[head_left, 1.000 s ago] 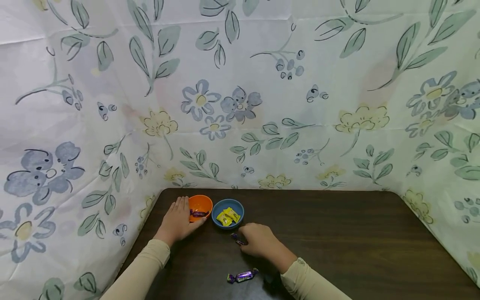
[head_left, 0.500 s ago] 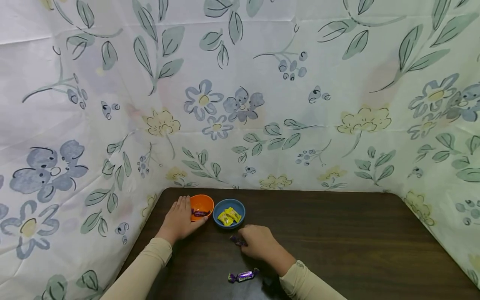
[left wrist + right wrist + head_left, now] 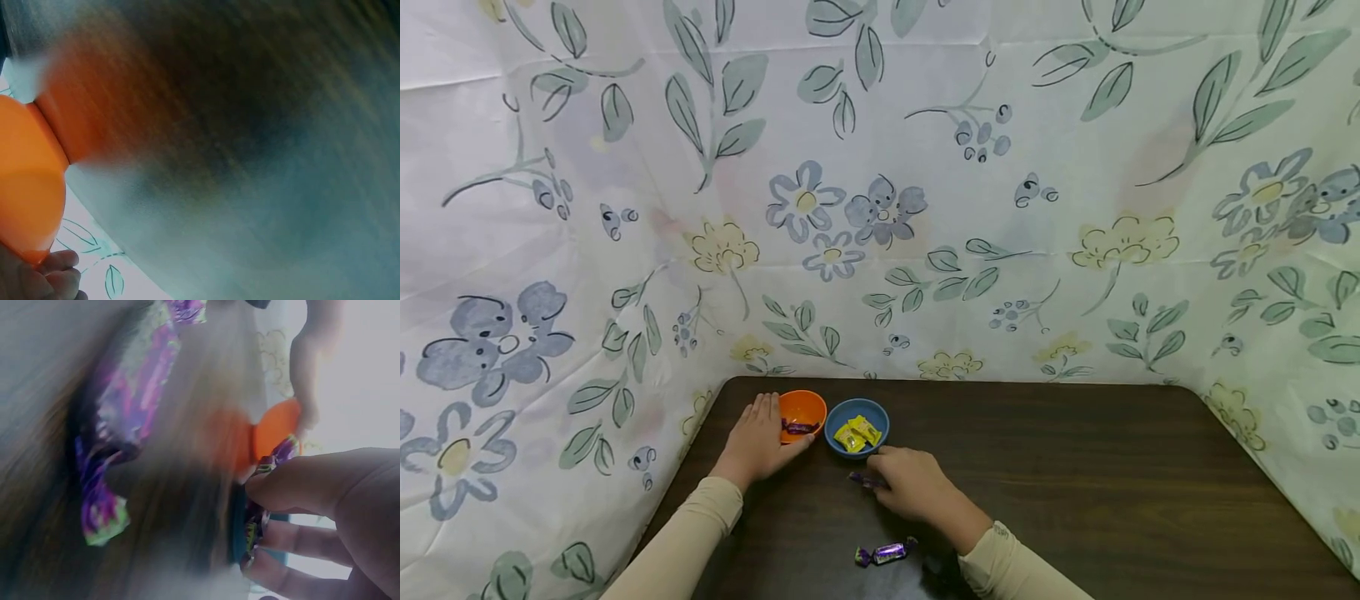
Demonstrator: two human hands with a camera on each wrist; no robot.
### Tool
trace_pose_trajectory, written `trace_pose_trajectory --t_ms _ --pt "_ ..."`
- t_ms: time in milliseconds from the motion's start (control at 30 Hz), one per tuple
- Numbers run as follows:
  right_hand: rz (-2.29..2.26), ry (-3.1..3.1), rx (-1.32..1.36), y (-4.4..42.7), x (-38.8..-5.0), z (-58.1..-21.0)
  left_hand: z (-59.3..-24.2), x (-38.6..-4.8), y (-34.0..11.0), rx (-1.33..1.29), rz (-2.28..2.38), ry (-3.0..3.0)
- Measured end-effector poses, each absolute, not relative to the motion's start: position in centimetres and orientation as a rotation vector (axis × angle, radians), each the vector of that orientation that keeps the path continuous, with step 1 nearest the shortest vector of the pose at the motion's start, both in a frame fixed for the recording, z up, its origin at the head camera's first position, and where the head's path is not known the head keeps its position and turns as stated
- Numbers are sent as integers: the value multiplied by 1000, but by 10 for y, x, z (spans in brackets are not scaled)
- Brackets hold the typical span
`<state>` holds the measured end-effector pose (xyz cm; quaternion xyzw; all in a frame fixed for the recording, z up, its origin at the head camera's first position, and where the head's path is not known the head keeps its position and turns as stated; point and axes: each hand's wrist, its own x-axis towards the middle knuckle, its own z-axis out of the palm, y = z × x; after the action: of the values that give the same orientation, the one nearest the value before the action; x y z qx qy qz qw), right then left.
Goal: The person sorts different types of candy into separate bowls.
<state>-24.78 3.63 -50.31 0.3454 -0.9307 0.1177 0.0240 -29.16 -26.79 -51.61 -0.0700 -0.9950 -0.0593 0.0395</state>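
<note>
My left hand (image 3: 756,440) rests against the left side of the orange bowl (image 3: 805,405), thumb along its front rim; one purple-wrapped candy (image 3: 800,428) lies inside. In the left wrist view, fingertips (image 3: 62,275) touch the orange bowl (image 3: 31,181). Just in front of the blue bowl (image 3: 831,435), my right hand (image 3: 917,483) pinches a purple-wrapped candy (image 3: 867,481). The right wrist view shows that candy (image 3: 255,519) between thumb and fingers of my right hand (image 3: 331,512). Yellow-wrapped candies (image 3: 857,432) lie in the blue bowl.
Another purple-wrapped candy (image 3: 887,553) lies on the dark wooden table (image 3: 1075,483), nearer the front than my right hand. A floral cloth (image 3: 955,200) hangs behind the table and along its sides.
The candy in my right hand has turned and shifted slightly left, and the fingers have moved a little toward the blue bowl. My left hand stays at the orange bowl.
</note>
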Motion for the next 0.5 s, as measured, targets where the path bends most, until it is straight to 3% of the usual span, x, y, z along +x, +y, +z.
trace_pose_trajectory --t_ms 500 --pt "473 -2765 1076 25 -247 -487 -519 -293 -268 -197 -177 -3046"
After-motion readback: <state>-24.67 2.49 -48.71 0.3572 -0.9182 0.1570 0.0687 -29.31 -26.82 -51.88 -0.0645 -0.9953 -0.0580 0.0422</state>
